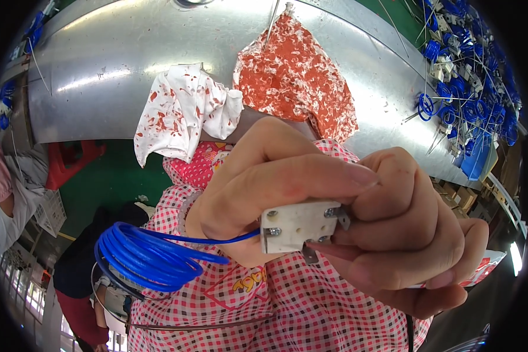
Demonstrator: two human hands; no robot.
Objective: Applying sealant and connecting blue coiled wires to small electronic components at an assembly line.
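Observation:
Close in front of me, my left hand [270,176] is closed around a small white block with metal terminals [296,226], its thumb lying along the top. A blue wire leads out of the block's left side into a loose coil [149,258] that hangs over my checkered apron. My right hand [410,229] is closed at the block's other end, fingers curled and thumb pressed by the metal tabs. Its palm is partly hidden. A white and red printed piece [484,267] shows behind the right fingers; I cannot tell whether they hold it.
A metal table [100,76] curves across the far side. On it lie a red-and-white mottled cloth [293,76] and a white cloth with red marks [176,114]. Many blue coiled parts [466,88] pile up at right. A red stool [70,164] and another person [85,281] are at left.

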